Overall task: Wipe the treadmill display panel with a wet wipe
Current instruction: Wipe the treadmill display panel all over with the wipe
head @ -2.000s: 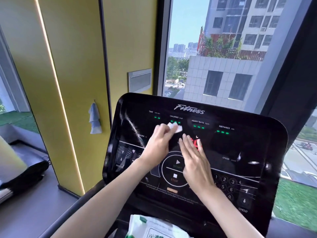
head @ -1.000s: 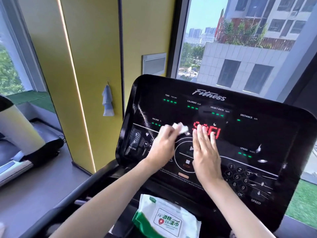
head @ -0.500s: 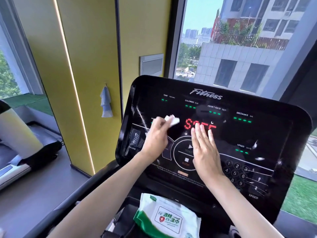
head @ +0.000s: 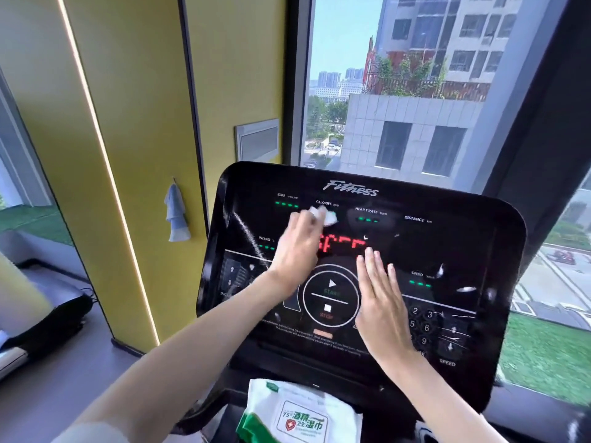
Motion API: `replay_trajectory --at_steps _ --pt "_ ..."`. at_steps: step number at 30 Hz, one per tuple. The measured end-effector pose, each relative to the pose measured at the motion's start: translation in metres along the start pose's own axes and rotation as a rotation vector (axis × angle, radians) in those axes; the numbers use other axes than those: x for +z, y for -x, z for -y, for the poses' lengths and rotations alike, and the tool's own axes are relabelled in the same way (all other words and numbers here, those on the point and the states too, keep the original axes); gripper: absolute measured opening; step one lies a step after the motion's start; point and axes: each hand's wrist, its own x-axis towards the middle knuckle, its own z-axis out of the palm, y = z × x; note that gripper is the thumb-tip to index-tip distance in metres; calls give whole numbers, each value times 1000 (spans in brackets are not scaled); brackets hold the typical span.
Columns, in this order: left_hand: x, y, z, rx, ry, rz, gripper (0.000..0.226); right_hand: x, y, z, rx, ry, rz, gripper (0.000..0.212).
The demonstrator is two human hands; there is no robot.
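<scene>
**Readable text on the console and the wipes pack**

The treadmill display panel [head: 479, 251] carries the brand "Fitness" in script along its top. Below it run the labels TIME, CALORIES, HEART RATE and DISTANCE, with INCLINE at the left and SPEED at the right, and SPEED again at the lower right corner. Red lit letters in the middle are partly covered and cannot be read for certain. The round control reads START and STOP. Keypad digits 2, 3, 5, 6 and 9 show. The wet wipe pack [head: 300, 417] bears "75%" and Chinese characters.
</scene>
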Motion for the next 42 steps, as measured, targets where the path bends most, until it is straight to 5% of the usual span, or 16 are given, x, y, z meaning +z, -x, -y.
replay_trajectory --at_steps 2,3,5,8,9,13,14,17,18,23,27,32,36,37,40,42 --pt "8 9 2 534 -153 101 45 -4 0 -6 28 -1 -2 78" --pt "5 4 10 656 -188 114 43 -6 0 -8 20 8 3 77" --pt "0 -11 20 435 -129 45 51 -8 0 -12 -2 29 30 77" --pt "-4 -24 4 -277 84 -136 72 -8 -1 -11 -6 38 60 80" --pt "-3 -24 -7 -293 87 -134 71 -8 -1 -10 -8 41 62 79" --pt "5 -12 -11 307 -57 -14 50 -9 -1 -15 -55 78 75 77" --pt "4 -15 -3 237 -33 -37 53 -10 -1 -16 -62 81 79 77" --pt "7 -25 2 -373 147 -264 58 -10 0 -16 -60 76 80 79" --pt "8 -27 -7 -424 169 -289 58 -9 0 -16 -61 74 81 79" --pt "13 -24 -30 355 21 -26 49 -15 -4 -23 -90 81 38 70" --pt "11 -32 -22 -173 183 -171 62 -21 2 -31 -8 64 6 76" --pt "10 -28 -32 375 50 20 56 -20 4 -36 18 73 30 79" --pt "11 -35 -28 -147 212 -144 61 -19 4 -35 26 77 42 81" --pt "12 -30 -35 -73 187 -110 59 -20 4 -36 20 81 39 80" --pt "13 -9 -43 532 29 99 51 -20 4 -39 -14 94 32 73" --pt "10 -10 -27 624 -23 110 52 -18 6 -41 -24 96 27 71"
